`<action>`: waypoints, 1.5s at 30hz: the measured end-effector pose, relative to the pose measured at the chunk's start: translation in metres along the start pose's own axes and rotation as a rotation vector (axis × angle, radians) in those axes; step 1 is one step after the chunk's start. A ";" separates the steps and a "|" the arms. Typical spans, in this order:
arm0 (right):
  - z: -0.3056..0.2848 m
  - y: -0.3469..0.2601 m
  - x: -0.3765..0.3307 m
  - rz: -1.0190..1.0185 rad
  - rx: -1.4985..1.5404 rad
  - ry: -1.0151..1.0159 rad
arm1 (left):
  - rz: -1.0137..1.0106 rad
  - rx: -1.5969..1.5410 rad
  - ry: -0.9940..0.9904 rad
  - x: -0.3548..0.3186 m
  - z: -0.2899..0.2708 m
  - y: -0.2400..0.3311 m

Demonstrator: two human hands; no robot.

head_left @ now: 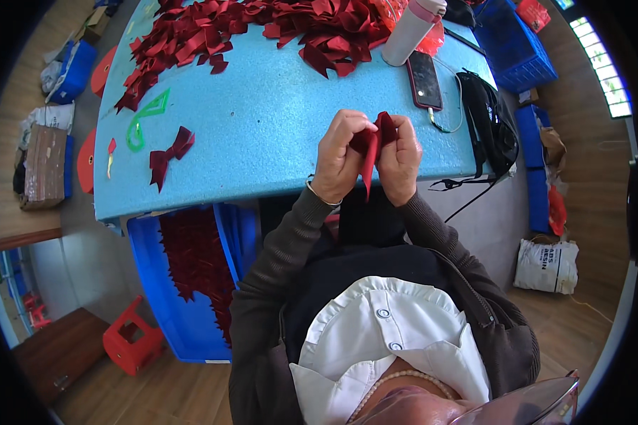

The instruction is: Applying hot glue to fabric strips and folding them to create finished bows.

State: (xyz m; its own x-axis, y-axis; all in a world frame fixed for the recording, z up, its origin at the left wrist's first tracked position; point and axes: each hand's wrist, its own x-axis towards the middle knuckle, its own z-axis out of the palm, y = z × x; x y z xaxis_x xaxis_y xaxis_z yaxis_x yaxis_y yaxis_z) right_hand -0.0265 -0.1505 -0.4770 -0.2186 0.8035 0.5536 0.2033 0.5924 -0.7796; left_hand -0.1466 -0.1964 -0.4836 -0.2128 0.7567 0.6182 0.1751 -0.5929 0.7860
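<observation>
A dark red ribbon (368,157) is held between my two hands over the front edge of the blue table (262,127). My left hand (342,152) pinches it from one side, its fingers bent inward. From the other side my right hand (402,157) grips it with thumb and fingers. One end of the ribbon hangs down in a point between the hands. A finished-looking red bow (171,157) lies apart on the table to the left. At the far side spreads a big heap of red ribbon bows (213,32).
A white bottle (411,34), a phone (424,81) on a cable and a black bag (490,127) are at the right. Green tape-like piece (147,119) lies left. Below stands a blue bin (149,262) with red ribbon pieces, beside a red stool (130,336).
</observation>
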 end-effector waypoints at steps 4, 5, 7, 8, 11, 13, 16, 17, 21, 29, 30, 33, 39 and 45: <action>-0.010 -0.015 0.002 0.125 0.080 -0.077 | -0.201 -0.315 0.124 -0.005 0.015 0.001; -0.011 -0.023 0.004 0.193 0.170 -0.075 | -0.249 -0.474 0.197 -0.005 0.022 0.005; -0.012 -0.032 0.007 0.328 0.352 -0.071 | -0.299 -0.632 0.268 -0.003 0.026 0.009; -0.013 -0.031 0.007 0.329 0.352 -0.069 | -0.293 -0.638 0.271 -0.002 0.026 0.010; -0.014 -0.029 0.010 0.164 0.185 -0.042 | -0.284 -0.650 0.278 0.003 0.027 0.011; -0.015 -0.018 0.013 0.120 0.125 -0.021 | -0.331 -0.700 0.184 0.007 0.021 0.012; -0.020 -0.005 0.017 0.028 0.005 0.022 | -0.366 -0.738 0.152 0.012 0.022 0.010; -0.023 -0.003 0.017 0.118 0.088 -0.028 | -0.375 -0.751 0.169 0.014 0.024 0.008; -0.033 -0.013 0.026 0.200 0.195 -0.086 | -0.342 -0.565 0.207 0.017 0.025 0.002; -0.043 -0.030 0.023 0.363 0.230 -0.339 | -0.060 0.023 0.292 0.027 0.030 -0.010; -0.035 -0.029 0.020 0.465 0.344 -0.340 | -0.017 0.072 0.301 0.028 0.030 -0.010; -0.038 -0.025 0.024 0.549 0.412 -0.342 | -0.007 0.076 0.304 0.027 0.031 -0.012; -0.046 -0.033 0.034 -0.117 -0.098 -0.166 | -0.204 -0.195 0.329 0.023 0.034 -0.006; -0.040 -0.023 0.028 -0.477 -0.335 -0.232 | -0.133 -0.035 0.320 0.024 0.037 -0.013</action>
State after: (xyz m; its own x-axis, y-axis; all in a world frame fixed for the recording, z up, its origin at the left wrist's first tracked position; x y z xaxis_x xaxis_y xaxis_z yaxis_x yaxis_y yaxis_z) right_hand 0.0004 -0.1396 -0.4319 -0.5527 0.4354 0.7105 0.3127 0.8987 -0.3075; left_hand -0.1189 -0.1601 -0.4788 -0.5235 0.7062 0.4766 0.0939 -0.5082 0.8561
